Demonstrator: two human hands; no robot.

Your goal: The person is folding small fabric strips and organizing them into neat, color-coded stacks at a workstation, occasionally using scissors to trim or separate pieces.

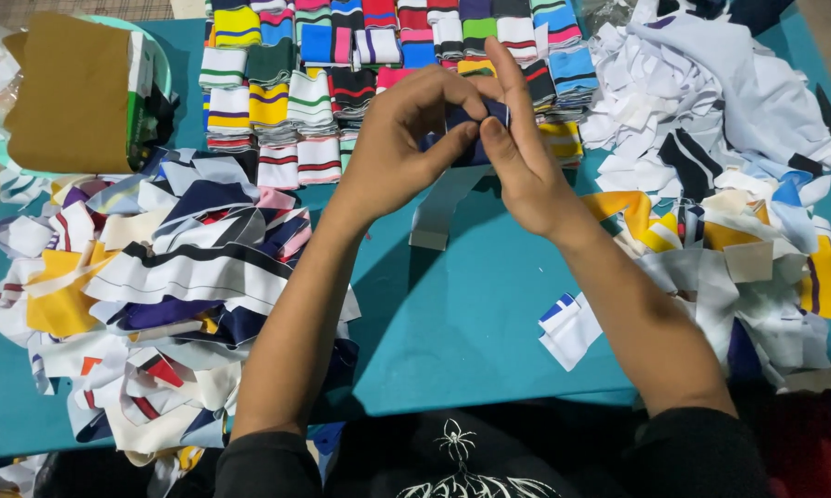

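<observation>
Dark blue fabric strip [462, 129] is being pinched between both hands above the far middle of the tabletop [452, 323], with a pale grey length of it hanging down from the hands toward the teal surface. The left hand [406, 148] is curling its fingers over the top of the folded blue part, thumb pressing against it from the near side, so it is clamped on the strip. The right hand [526, 157] is closing on the same fold from the right, its index finger standing up straight behind the cloth and its thumb pushing on the front.

Just beyond the hands, rows of stacked striped knit bands [342, 83] in many colours are lying along the far edge. To the left, a loose heap of striped fabric offcuts [157, 295] is spreading over the tabletop, and far left a tan folded cloth [70, 92] is sitting in a pale green basin [162, 65]. To the right, a pile of white and yellow scraps [711, 184] is covering the surface, with a small white and blue piece [568, 327] lying apart nearer the person.
</observation>
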